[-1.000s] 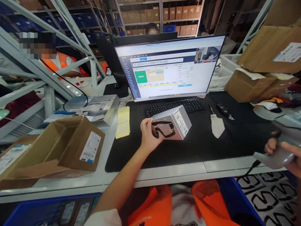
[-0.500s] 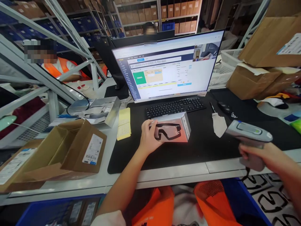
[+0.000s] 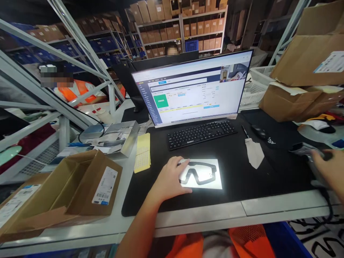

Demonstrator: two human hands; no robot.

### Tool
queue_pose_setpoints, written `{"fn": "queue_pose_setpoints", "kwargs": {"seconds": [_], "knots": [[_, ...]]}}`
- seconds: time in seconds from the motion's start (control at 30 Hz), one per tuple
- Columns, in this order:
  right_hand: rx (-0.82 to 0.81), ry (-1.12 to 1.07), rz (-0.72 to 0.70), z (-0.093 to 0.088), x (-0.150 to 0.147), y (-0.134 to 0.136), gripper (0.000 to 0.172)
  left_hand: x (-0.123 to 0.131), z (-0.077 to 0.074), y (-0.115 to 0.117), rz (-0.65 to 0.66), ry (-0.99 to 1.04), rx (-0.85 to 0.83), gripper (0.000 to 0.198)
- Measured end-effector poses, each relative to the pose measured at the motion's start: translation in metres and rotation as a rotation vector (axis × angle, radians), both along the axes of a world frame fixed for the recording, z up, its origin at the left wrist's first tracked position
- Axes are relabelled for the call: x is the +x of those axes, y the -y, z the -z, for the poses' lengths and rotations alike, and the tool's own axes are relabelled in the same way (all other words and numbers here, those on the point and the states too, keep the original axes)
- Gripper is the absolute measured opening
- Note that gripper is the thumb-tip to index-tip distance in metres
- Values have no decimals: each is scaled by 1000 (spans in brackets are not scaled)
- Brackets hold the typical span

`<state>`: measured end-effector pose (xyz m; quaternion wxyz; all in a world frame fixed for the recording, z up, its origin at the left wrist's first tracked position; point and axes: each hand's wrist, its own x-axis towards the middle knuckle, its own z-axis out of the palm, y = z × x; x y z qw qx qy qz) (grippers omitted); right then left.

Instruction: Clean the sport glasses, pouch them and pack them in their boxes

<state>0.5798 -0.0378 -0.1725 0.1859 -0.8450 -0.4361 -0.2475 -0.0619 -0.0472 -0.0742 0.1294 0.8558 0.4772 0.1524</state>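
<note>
A silver product box (image 3: 204, 173) with a goggles picture on top lies flat on the black desk mat (image 3: 236, 172), just in front of the keyboard (image 3: 201, 132). My left hand (image 3: 169, 181) rests on the box's left end, fingers curled over its edge. At the far right my right hand (image 3: 329, 170) is wrapped round a grey barcode scanner (image 3: 305, 149), low over the mat's right edge; its cable hangs off the table front.
A monitor (image 3: 193, 91) stands behind the keyboard. An open cardboard box (image 3: 80, 186) and an open silver box (image 3: 115, 134) sit at left, a yellow pad (image 3: 142, 152) between. Mouse (image 3: 259, 132), white cloth (image 3: 254, 152), stacked cartons (image 3: 301, 71) at right. Two people sit beyond.
The box went from tilted up on edge to lying flat on the mat under my left hand. My right hand moved the scanner from aiming at the box out to the right and down.
</note>
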Motion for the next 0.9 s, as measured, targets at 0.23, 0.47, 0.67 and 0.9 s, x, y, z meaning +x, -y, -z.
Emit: {"fn": "queue_pose_setpoints", "kwargs": {"seconds": [0.23, 0.47, 0.67, 0.9], "knots": [[-269, -170, -436, -24, -108, -125, 52, -14, 8, -15, 62, 233, -184, 62], [-244, -215, -403, 2, -116, -167, 60, -24, 36, -42, -100, 736, -134, 74], [-205, -249, -313, 9, -112, -166, 64, -11, 45, -44, -243, 959, -392, 82], [-209, -277, -354, 10, -107, -167, 55, -13, 40, -44, -225, 808, -387, 77]]}}
